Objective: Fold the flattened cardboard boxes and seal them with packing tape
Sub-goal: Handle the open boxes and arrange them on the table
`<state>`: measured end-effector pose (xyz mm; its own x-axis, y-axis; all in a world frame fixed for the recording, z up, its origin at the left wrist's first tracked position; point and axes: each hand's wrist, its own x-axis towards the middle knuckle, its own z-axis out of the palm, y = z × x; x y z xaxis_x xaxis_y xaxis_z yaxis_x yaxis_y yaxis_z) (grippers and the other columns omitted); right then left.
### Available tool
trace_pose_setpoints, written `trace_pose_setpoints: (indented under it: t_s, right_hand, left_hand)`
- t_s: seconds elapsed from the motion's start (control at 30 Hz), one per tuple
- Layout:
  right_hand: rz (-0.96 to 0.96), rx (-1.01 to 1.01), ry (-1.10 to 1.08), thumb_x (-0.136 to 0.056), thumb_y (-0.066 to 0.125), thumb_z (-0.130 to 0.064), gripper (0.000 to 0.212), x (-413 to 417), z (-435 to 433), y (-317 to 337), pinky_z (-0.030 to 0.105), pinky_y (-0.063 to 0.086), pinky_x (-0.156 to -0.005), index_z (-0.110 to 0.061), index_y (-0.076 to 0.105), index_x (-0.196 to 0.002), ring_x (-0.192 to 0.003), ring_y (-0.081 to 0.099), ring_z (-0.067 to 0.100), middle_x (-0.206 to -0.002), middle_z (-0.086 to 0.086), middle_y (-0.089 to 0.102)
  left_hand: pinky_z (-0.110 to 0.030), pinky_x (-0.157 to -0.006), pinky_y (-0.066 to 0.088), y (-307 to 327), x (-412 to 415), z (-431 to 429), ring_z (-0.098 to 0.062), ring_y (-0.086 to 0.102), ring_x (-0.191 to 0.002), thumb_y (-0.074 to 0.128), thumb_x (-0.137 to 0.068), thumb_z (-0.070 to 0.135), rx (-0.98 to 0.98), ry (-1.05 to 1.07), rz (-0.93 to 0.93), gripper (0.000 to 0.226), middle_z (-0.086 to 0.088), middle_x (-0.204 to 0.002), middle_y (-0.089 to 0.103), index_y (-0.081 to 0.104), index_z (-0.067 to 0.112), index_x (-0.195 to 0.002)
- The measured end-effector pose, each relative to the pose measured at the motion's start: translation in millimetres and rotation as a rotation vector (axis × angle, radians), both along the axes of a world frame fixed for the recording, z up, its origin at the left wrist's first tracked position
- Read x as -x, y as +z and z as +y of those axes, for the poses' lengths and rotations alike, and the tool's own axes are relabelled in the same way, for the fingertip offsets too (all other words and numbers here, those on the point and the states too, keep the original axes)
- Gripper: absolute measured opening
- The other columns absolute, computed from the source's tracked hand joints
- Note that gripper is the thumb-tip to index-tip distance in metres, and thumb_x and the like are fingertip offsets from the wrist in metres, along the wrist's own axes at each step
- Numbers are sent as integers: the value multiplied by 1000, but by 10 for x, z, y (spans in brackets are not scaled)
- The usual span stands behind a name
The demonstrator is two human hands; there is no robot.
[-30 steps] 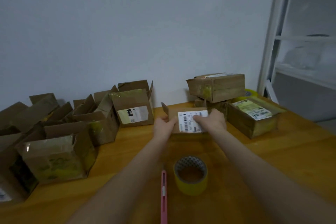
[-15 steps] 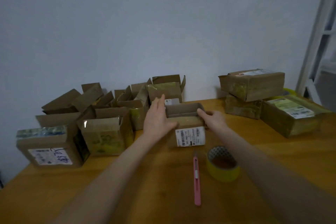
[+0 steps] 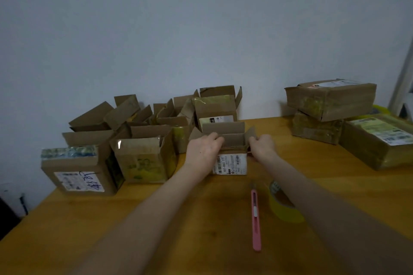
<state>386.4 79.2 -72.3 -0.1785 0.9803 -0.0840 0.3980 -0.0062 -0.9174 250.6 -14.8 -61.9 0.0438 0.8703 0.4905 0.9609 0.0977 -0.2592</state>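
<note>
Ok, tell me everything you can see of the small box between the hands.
The small cardboard box is brown and stands upright on the wooden table, top open with flaps raised at back and sides. A white barcode label covers its near face. The left hand and right hand grip its two sides.

Plain pale grey-blue wall (image 3: 201, 29) behind, dim light. Orange-yellow wooden bench (image 3: 111, 230) butts up vs. it. White frame (image 3: 402, 87) at far rt edge (only a slanted upright shows). Dark object (image 3: 6, 214) lower left.
</note>
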Motion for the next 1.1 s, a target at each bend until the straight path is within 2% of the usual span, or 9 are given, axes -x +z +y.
trace_pose_setpoints:
  t_s: [0.1, 0.33, 0.43, 0.57, 0.73, 0.9, 0.97, 1.03, 1.1]
  right_hand:
    - [32, 32, 59, -98, 47, -21, 29, 228, -115, -26, 44, 56, -78, -9, 51, -72, -85, 70, 32, -83, 15, 68]
    - [81, 63, 142, -99, 45, -28, 29, 675, -223, -21, 38, 52, -74, -4, 61, -95, -91, 66, 31, -96, 16, 67]
    - [81, 35, 41, -99, 45, -27, 29, 611, -87, -16, 38, 50, -72, -9, 55, -78, -86, 64, 29, -90, 13, 65]
    - [23, -21, -147, -100, 44, -23, 35, 352, 164, -4, 29, 41, -55, -12, 44, -66, -64, 52, 19, -71, 6, 53]
    - [69, 3, -139, -100, 45, -26, 31, 357, 500, -22, 44, 56, -82, -11, 47, -73, -84, 66, 29, -88, 13, 64]
    - [86, 71, -12, -99, 43, -35, 34, 499, 632, 6, 41, 51, -75, -6, 54, -82, -75, 60, 24, -84, 11, 60]
    - [28, 4, -5, -98, 43, -40, 39, 420, 628, 38, 35, 44, -72, -5, 60, -101, -81, 58, 23, -92, 9, 61]
    - [-12, -163, -93, -97, 44, -42, 41, 227, 640, 113, 31, 42, -78, -11, 57, -122, -102, 57, 24, -116, 7, 60]
    - [-44, -369, -206, -96, 46, -39, 34, -36, 678, 242, 33, 46, -82, -18, 56, -121, -109, 53, 22, -123, 5, 55]
  left_hand:
    - [-26, -67, 48, -53, 189, -137, -15, 57, -88, 56, -93, 20, 40, 95, 7, 23, 2, -107, 60, 58, 20, -115]
    - [-29, -76, 53, -26, 512, -208, -17, 61, -93, 54, -93, 13, 92, 274, -69, 28, 1, -107, 63, 62, 21, -118]
    - [-27, -77, 53, -29, 418, -79, -15, 61, -95, 58, -92, 20, 93, 235, -132, 28, 2, -108, 63, 61, 23, -120]
    - [-26, -73, 51, -26, 173, 199, -14, 60, -94, 61, -90, 27, 89, 121, -145, 30, 2, -108, 62, 59, 24, -120]
    - [-29, -74, 53, -16, 167, 554, -14, 61, -90, 60, -91, 28, 94, 109, -182, 26, 2, -103, 62, 61, 24, -116]
    - [-31, -89, 49, 46, 288, 730, -18, 57, -105, 55, -93, 25, 126, 149, -212, 33, -1, -116, 60, 55, 22, -126]
    - [-31, -99, 40, 82, 236, 751, -17, 48, -119, 53, -93, 27, 50, 108, -181, 42, -1, -129, 52, 46, 21, -135]
    - [-28, -99, 38, 185, 73, 812, -15, 42, -123, 51, -93, 28, -66, 41, -194, 45, 0, -134, 47, 44, 20, -136]
    - [-26, -93, 43, 332, -204, 945, -14, 42, -123, 51, -94, 28, -136, -24, -311, 43, 0, -133, 47, 45, 20, -135]
